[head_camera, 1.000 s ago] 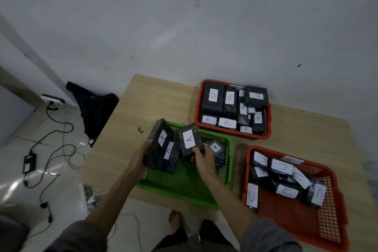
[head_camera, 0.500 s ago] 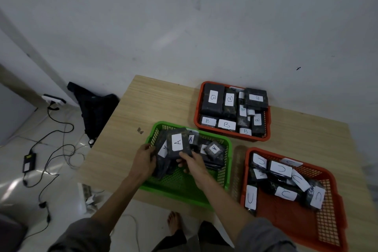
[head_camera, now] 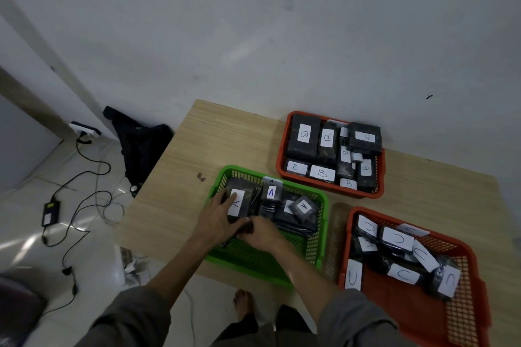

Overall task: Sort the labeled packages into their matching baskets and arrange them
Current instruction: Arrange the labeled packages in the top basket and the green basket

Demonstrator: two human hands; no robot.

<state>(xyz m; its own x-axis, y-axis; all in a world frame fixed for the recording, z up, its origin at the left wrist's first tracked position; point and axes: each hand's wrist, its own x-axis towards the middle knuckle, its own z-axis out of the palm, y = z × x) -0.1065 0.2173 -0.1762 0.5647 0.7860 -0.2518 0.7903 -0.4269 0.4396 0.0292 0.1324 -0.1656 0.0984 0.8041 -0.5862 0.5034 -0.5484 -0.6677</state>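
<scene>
White wall behind, tiled floor on the left with cables [head_camera: 84, 205], a charger [head_camera: 50, 211] and a dark cloth [head_camera: 142, 144] against the wall. We see a wooden desk [head_camera: 180, 177] carrying three baskets.

The green basket [head_camera: 324, 222] sits nearest the desk's front edge and holds black packages labeled A. Both hands are inside it, close together, nearly touching. The left hand [head_camera: 218, 217] lies on top of a big A package [head_camera: 241, 201] at the basket's left side, fingers spread across its label, thumb down at the near edge. The right hand [head_camera: 260, 234] is just right of the left, fingers curled at the near edge of the black packages; we cannot tell whether it grips one. An upright A package [head_camera: 271, 191] stands just beyond the hands, and a small tilted A package [head_camera: 304, 207] lies to the right, clear of both hands.

The far red basket [head_camera: 282, 155] near the wall is packed with B packages [head_camera: 321, 172]. The near red basket [head_camera: 408, 307] on the right holds C packages [head_camera: 397, 238] bunched in its far half.

A bare foot [head_camera: 242, 303] shows under the desk edge.
</scene>
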